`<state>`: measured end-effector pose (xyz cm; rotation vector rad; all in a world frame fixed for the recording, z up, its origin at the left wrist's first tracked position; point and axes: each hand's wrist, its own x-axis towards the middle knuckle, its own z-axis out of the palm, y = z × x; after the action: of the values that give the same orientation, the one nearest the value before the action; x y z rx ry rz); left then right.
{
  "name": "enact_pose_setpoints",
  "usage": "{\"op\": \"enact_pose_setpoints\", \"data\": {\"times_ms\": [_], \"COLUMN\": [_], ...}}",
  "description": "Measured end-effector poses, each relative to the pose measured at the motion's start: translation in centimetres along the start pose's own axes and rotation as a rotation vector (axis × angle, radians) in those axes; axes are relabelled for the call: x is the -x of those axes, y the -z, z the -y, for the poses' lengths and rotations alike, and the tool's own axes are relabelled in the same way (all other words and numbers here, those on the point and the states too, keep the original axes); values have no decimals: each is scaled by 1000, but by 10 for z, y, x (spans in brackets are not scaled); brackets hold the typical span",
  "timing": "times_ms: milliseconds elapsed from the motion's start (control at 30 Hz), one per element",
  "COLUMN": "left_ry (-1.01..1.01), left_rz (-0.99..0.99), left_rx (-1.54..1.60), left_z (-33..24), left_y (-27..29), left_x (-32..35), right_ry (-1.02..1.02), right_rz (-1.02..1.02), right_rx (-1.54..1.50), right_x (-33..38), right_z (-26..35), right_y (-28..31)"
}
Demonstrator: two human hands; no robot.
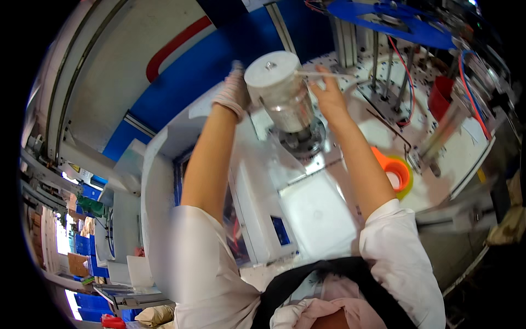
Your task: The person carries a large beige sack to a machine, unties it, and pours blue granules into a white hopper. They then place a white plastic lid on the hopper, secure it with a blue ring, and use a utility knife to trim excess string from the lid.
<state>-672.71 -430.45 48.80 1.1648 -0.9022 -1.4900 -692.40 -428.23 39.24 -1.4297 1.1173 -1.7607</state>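
Observation:
A clear cylindrical container point(290, 112) with a round white lid point(272, 69) stands on a dark round base point(303, 141) in front of me. A small metal knob sits at the lid's centre. My left hand point(234, 94), in a whitish glove, is beside the container's left side with its fingers stretched upward, slightly blurred; whether it touches is unclear. On the other side is my bare right hand point(330, 97), its index finger and thumb apart. A thin pale strip point(315, 73) runs from the lid's edge past these fingers, and I see no grip on it.
An orange ring-shaped roll point(395, 171) lies by my right forearm. Metal posts and wires rise at the right under a blue disc point(392, 19), near a red cup-like part point(440, 97). A white panel point(320, 216) lies between my forearms. Blue bins point(87, 268) stand far left.

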Motion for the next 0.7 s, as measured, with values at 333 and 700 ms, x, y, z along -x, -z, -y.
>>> {"op": "enact_pose_setpoints", "data": {"times_ms": [333, 700], "left_ry": [-299, -393], "left_rz": [-115, 537], "left_rx": [-145, -1003], "left_z": [-49, 32], "left_y": [52, -45], "left_x": [123, 232], "right_ry": [54, 117], "right_rz": [84, 179], "right_rx": [1203, 409], "right_x": [203, 224], "right_z": [45, 84], "right_y": [150, 163]}}
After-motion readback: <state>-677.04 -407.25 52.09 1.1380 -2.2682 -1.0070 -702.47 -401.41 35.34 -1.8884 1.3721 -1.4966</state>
